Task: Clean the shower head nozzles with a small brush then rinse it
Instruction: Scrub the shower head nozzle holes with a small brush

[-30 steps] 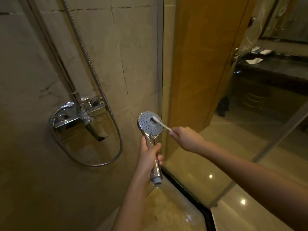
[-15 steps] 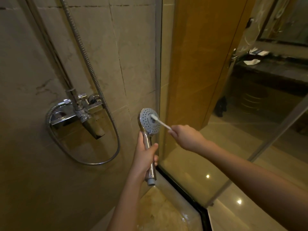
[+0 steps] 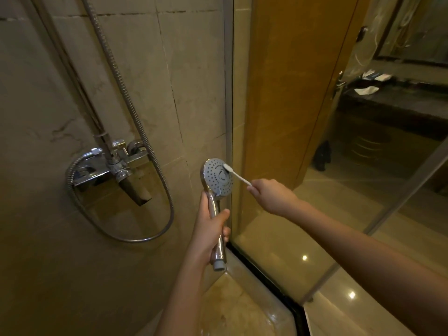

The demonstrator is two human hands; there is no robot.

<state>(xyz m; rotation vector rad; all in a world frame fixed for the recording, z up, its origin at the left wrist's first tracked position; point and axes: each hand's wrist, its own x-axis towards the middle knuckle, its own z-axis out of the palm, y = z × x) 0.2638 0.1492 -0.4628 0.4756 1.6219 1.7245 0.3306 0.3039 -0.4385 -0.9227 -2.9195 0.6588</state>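
Observation:
A chrome hand-held shower head (image 3: pixel 216 177) stands upright in front of the tiled wall, its round nozzle face turned toward me. My left hand (image 3: pixel 210 229) grips its handle from the left, thumb across the front. My right hand (image 3: pixel 269 194) pinches the handle of a small white brush (image 3: pixel 236 175). The brush's bristle end rests on the upper right part of the nozzle face. The handle's bottom end shows a grey fitting with no hose seen on it.
A chrome mixer tap (image 3: pixel 114 166) with a spout is mounted on the wall at left, and a metal hose (image 3: pixel 145 132) loops below it. A glass shower panel (image 3: pixel 278 141) stands right of the shower head. A dark vanity counter (image 3: pixel 400 103) lies beyond the glass.
The brush tip has slid from the centre of the nozzle face to its upper right part. Both hands and the shower head shifted slightly with the view.

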